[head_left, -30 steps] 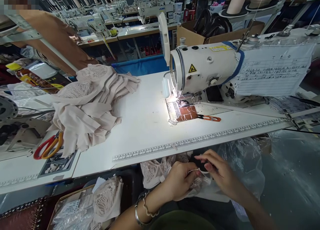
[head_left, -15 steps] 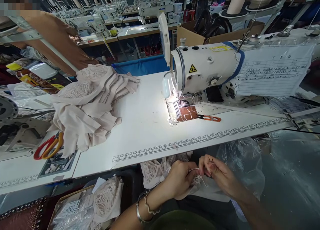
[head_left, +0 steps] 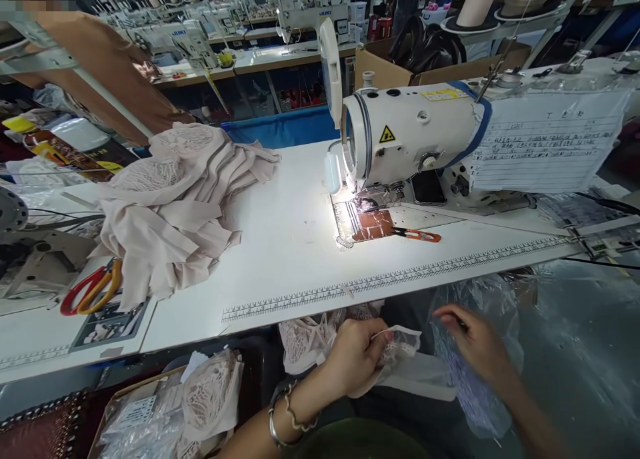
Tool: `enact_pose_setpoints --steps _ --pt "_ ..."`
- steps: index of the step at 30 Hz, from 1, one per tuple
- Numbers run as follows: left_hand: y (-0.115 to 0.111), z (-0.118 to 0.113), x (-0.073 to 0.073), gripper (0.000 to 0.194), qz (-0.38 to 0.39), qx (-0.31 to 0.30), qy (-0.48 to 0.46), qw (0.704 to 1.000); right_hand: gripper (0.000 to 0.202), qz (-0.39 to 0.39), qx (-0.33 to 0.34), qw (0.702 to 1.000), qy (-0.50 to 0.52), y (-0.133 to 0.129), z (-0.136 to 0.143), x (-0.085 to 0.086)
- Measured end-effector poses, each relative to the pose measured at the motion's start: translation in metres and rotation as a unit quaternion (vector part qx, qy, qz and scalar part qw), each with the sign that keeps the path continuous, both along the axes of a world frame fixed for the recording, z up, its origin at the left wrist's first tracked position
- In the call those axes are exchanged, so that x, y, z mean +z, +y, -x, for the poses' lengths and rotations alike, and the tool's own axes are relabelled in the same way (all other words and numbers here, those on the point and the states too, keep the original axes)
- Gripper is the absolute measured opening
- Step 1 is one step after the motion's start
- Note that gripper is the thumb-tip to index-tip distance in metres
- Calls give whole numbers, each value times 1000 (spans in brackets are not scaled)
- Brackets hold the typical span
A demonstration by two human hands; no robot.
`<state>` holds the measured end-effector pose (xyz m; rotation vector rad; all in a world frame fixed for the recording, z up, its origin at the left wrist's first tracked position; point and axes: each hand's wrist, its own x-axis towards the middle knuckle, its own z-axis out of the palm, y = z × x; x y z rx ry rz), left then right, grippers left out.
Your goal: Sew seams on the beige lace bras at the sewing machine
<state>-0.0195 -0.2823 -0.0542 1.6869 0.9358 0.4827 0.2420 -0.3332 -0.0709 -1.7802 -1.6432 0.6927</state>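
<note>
My left hand [head_left: 357, 349] is closed on a pale beige lace bra piece [head_left: 405, 341], gripping it between thumb and fingers just below the table's front edge. A sheer strip of the piece sticks out past the thumb, and more fabric hangs to the right over my lap. To the right, my right hand [head_left: 473, 346] is apart from the lace, its fingers partly stretched with a gap above the thumb. Nothing shows in it. Behind that hand hangs a clear plastic bag [head_left: 480, 392]. More lace pieces [head_left: 305, 342] lie left of my left hand.
On the white table [head_left: 285, 246] stands a sewing machine [head_left: 415, 136], with orange thread snips [head_left: 417, 235] by its needle plate. A heap of beige bra pieces [head_left: 170, 212] and scissors [head_left: 93, 289] lie left. Below is a box of packaged pieces [head_left: 145, 412]. Another person [head_left: 95, 66] is at the far left.
My right hand has come off the lace and moved right, its fingers loosening. My left hand still grips the piece, whose sheer end now shows spread out. The view has shifted slightly.
</note>
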Motion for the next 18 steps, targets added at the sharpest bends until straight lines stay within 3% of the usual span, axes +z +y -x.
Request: enact_pose_setpoints --steps 2,6,11,15,18 --pt "0 -3 -1 32 9 -9 -16 1000 43 3 60 994 94 -2 30 9" --pt "6 -2 1 36 45 -46 -61 996 47 -35 24 989 142 -1 62 15" --pt "8 -6 6 22 7 -24 -105 994 46 -17 48 987 152 0 63 18" --pt "0 -18 8 25 105 20 -91 990 40 -26 62 991 118 -3 64 20" --pt "-2 -22 5 36 160 35 -98 982 21 -109 27 993 43 -7 59 23"
